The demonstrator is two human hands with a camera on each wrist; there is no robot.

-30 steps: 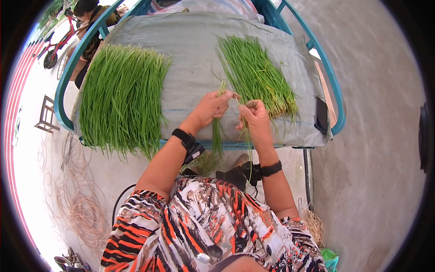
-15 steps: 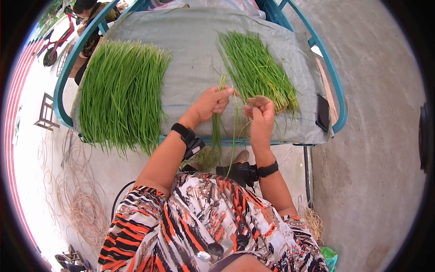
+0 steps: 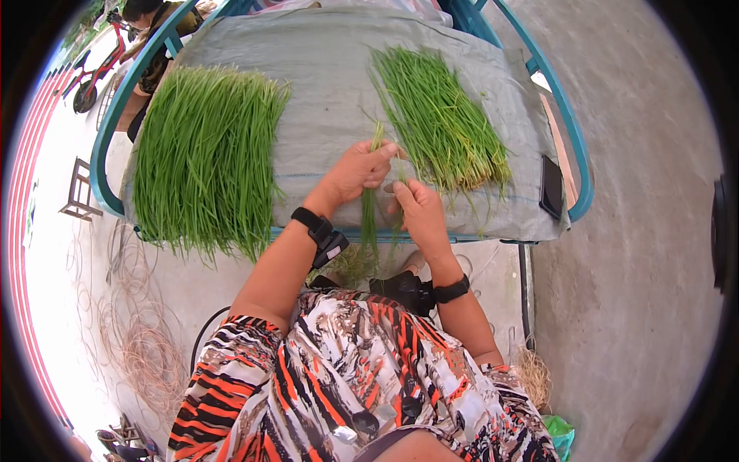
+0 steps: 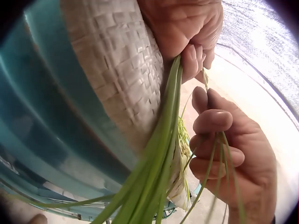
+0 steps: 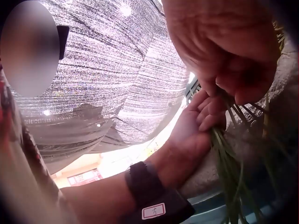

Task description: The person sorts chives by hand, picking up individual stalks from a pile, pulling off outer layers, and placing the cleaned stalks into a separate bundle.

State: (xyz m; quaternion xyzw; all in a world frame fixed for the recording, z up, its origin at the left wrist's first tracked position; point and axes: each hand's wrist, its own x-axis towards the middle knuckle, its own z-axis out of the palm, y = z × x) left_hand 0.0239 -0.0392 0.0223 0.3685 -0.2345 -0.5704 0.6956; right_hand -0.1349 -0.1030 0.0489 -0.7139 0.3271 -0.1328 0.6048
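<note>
My left hand [image 3: 360, 171] grips a thin bunch of green chives [image 4: 156, 154], whose long leaves hang down past the cloth's near edge. Close beside it, my right hand [image 3: 423, 214] pinches a few thin chive strands [image 4: 223, 161] between thumb and fingers. In the left wrist view these strands trail below the right fingers, and a pale stem end shows between the two hands. To the right lies a loose pile of chives [image 3: 439, 115] with some yellowed ends. A larger, neatly aligned pile of chives [image 3: 208, 162] covers the left side.
Grey woven cloth [image 3: 327, 100] covers the cart bed, bordered by blue-green rails [image 3: 573, 146]. A phone [image 3: 550, 187] lies at the right edge. Another person [image 3: 158, 35] sits beyond the left rail. A stool [image 3: 79, 190] and tangled cord [image 3: 146, 346] are on the ground.
My right hand has pinched again after its fingers were spread half a second ago, and has moved left toward the left hand. The long strand hanging toward my lap no longer shows.
</note>
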